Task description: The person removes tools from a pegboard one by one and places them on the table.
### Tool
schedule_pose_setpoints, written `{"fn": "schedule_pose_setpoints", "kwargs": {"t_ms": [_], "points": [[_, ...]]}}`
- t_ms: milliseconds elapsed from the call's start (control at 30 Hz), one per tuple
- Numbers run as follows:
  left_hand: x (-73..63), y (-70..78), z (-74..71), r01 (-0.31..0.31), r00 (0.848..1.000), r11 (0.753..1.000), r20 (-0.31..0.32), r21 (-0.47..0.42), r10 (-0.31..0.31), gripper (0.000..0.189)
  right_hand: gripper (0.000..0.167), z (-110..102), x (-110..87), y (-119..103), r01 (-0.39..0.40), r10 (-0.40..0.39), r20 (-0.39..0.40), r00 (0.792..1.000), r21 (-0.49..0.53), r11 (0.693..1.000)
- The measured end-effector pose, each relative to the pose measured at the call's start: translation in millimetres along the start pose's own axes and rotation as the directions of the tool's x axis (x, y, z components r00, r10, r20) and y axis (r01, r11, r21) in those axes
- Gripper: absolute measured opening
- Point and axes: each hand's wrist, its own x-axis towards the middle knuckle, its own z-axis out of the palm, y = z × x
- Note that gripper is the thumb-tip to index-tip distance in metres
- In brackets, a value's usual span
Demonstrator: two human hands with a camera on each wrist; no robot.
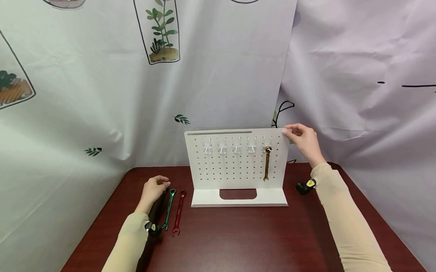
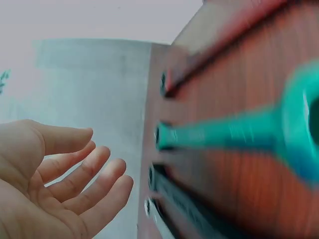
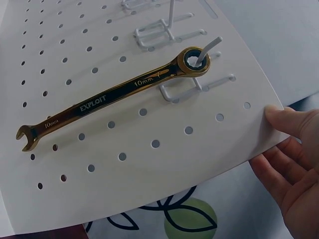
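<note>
My right hand pinches the upper right corner of a white pegboard, thumb in front and fingers behind, as the right wrist view shows. A gold combination wrench, marked 10mm, hangs by its ring end on the rightmost hook. To the left, my left hand hovers over the wrenches with loosely bent fingers and holds nothing. Beside it lie a green wrench and a red wrench. In the left wrist view a dark wrench and a silver-ended one lie past the green one.
Several white wire hooks to the left of the gold wrench carry nothing. The pegboard stands on its flat base near the back of the dark red table. A white curtain with plant prints hangs close behind.
</note>
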Motion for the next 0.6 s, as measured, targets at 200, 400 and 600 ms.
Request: {"fn": "schedule_pose_setpoints", "kwargs": {"t_ms": [200,400,600], "points": [[2.5,24.5,15.2,-0.027,0.998,0.993,0.050,-0.117,0.033,0.027,0.040,-1,-1.2,2,-0.002,0.002,0.001,1.000,0.007,1.000],[5.7,50.6,29.9,-0.061,0.993,0.989,0.088,-0.137,0.074,0.025,0.039,0,-0.7,2,-0.003,0.003,-0.004,1.000,0.011,1.000],[7.5,68.9,43.7,-0.098,0.987,0.982,0.113,-0.164,0.118,0.021,0.040,-1,0.0,2,-0.008,0.008,0.006,1.000,0.007,1.000]]}}
